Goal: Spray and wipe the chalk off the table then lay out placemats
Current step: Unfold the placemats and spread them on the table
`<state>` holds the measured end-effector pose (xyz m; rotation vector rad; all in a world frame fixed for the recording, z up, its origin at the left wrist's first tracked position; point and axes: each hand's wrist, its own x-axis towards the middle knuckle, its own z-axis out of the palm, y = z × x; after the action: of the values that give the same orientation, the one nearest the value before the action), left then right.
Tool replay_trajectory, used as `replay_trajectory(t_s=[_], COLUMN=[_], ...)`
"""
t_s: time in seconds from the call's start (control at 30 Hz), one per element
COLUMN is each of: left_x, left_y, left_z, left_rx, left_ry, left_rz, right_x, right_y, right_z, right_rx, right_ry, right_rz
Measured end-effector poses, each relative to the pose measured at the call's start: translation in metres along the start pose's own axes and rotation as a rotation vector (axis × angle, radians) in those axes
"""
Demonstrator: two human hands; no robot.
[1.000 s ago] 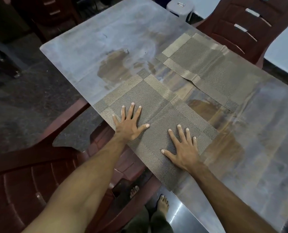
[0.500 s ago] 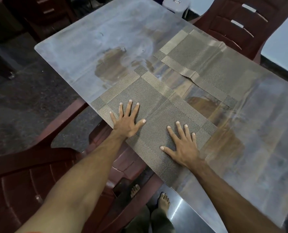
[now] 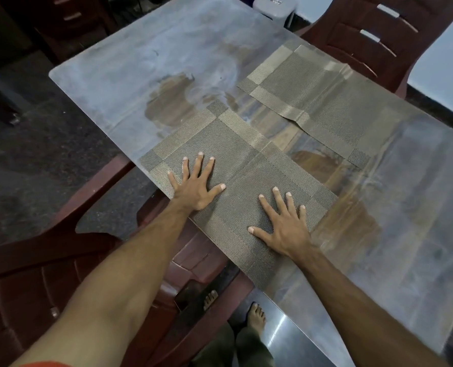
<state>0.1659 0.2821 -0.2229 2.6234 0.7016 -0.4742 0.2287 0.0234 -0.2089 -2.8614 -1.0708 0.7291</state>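
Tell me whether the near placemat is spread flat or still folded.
Spread flat. The near placemat lies fully opened at the table edge, with the left hand and right hand pressing on it, fingers straight.

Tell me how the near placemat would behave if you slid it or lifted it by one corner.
The near placemat is thin and woven, so it would probably droop when lifted. On the smooth, glossy table it likely slides easily. The far placemat shows a raised crease, so either may keep folds.
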Motion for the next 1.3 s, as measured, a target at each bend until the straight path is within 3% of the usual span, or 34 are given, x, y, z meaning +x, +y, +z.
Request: replay_trajectory(t_s=[0.77, 1.03, 1.13, 1.3], left_x=[-0.001, -0.008, -0.011, -0.011], left_y=[0.002, 0.015, 0.018, 0.009], left_z=[-0.009, -0.021, -0.013, -0.002], left_rx=[0.015, 0.105, 0.135, 0.098], left_ry=[-0.034, 0.094, 0.047, -0.035], left_rz=[-0.014, 0.089, 0.134, 0.056], right_x=[-0.003, -0.015, -0.015, -0.016], right_y=[0.004, 0.012, 0.014, 0.015], right_z=[-0.003, 0.003, 0.006, 0.006], right_rx=[0.019, -0.051, -0.04, -0.052], right_ry=[0.003, 0.02, 0.013, 0.009], right_rz=[-0.024, -0.028, -0.027, -0.026])
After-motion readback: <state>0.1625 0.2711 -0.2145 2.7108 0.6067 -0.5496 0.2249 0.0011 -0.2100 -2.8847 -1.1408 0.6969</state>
